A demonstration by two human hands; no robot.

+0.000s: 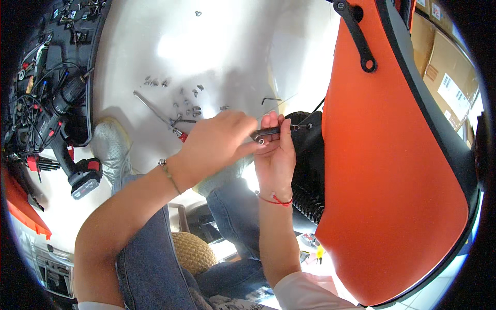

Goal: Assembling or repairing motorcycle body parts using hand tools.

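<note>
In front of me, both hands are at a dark socket wrench whose metal shaft points right, toward a bolt on a black part beside the large orange panel. My right hand is closed around the wrench, palm up, with the thumb along it. From the left, my left hand has its fingers curled at the wrench's near end, where a round socket-like tip shows. I cannot tell exactly how the shaft meets the bolt.
On the pale floor lie several small bolts, a red-handled screwdriver and a hex key. At left, a black tray carries cables and tools; a cordless drill stands at its edge. A black lever hangs against the panel. Cardboard boxes stand beyond.
</note>
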